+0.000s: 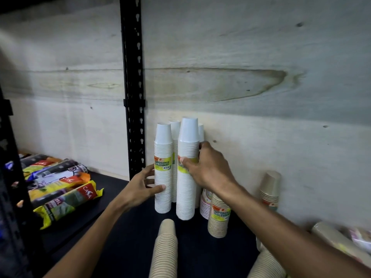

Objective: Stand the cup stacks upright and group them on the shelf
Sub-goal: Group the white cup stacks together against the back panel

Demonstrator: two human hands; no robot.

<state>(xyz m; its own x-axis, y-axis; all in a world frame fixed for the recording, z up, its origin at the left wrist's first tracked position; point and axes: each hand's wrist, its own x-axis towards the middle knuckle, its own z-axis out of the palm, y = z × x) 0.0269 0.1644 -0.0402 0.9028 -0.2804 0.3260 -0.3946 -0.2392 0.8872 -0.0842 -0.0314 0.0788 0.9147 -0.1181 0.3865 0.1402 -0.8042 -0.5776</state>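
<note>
lay flat at far left: glossy yellow and dark plastic-wrapped packets (66, 199), long axes running back across the black shelf board (112, 197). cupped by the left hand (140, 189), fingers loosely curled against its ribbed side: a tall white paper cup stack (163, 171), upright, bases up, yellow label midway. gripped by the right hand (206, 167), thumb and fingers wrapped round: a taller white labelled cup stack (186, 189), upright, just beside the first. stood further right: a short tan labelled cup stack (218, 221), upright.
</note>
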